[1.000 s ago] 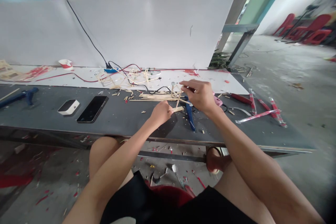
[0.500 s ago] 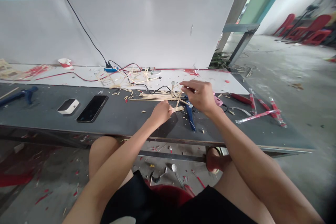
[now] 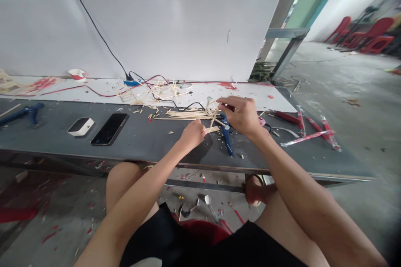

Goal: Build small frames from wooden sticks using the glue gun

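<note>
A small frame of thin wooden sticks (image 3: 215, 119) with round, clear-looking discs at some ends is held above the bench between my hands. My left hand (image 3: 193, 134) is closed on its near left side, fingertips pinched around a stick. On the other side my right hand (image 3: 240, 113) pinches with thumb and forefinger at the upper right of the frame. What exactly sits between those fingertips is too small to make out. Under and beside the frame lies a blue-handled tool (image 3: 227, 142). Behind my left hand rests a bundle of long wooden sticks (image 3: 178, 115).
Left on the grey bench (image 3: 150, 146) are a black phone (image 3: 109, 129), a white device (image 3: 80, 127) and another blue tool (image 3: 33, 112). Stick pieces and cables lie at the back by a white board (image 3: 175, 37). Red wrapped sticks (image 3: 313, 136) lie right.
The stick frame has tilted slightly, its upper disc shifting a little right. My right hand has moved very slightly right; my left hand keeps its grip.
</note>
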`<control>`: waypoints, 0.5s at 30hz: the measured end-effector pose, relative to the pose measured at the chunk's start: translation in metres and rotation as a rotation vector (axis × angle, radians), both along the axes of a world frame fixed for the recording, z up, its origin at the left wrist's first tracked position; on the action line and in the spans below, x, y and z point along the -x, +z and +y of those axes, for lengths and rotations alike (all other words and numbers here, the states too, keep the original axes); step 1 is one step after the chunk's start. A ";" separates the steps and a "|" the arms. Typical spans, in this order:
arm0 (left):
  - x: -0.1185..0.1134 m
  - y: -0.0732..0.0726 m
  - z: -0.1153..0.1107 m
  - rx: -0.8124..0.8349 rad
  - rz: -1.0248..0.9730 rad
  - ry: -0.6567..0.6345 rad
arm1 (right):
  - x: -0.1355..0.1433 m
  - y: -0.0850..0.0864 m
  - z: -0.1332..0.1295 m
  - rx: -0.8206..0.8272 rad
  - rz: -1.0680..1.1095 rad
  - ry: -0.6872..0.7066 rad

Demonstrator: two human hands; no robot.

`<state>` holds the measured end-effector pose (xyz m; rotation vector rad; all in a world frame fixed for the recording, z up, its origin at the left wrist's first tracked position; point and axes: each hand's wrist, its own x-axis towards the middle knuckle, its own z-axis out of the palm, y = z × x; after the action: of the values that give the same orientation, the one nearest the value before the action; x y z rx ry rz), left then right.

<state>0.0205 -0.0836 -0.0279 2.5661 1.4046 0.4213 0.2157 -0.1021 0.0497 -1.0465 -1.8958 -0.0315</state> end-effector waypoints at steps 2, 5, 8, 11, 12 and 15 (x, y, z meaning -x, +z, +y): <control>0.000 -0.002 0.001 -0.002 -0.015 -0.003 | 0.000 -0.001 0.000 -0.004 0.000 0.002; 0.000 -0.004 0.003 0.000 -0.035 0.004 | 0.001 -0.001 0.001 0.007 0.002 -0.004; 0.000 -0.004 0.002 -0.002 -0.040 0.013 | 0.003 -0.001 0.004 0.027 0.015 -0.015; -0.001 -0.002 0.001 0.003 -0.027 0.019 | 0.004 -0.002 0.006 0.024 0.022 -0.017; -0.001 -0.001 0.000 0.007 -0.026 0.022 | 0.004 -0.002 0.006 0.021 0.022 -0.019; -0.001 0.001 -0.001 0.061 -0.076 0.029 | 0.006 -0.002 0.007 0.014 0.024 -0.030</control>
<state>0.0219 -0.0845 -0.0266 2.4576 1.4076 0.4680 0.2101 -0.0950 0.0482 -1.0797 -1.8616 -0.0230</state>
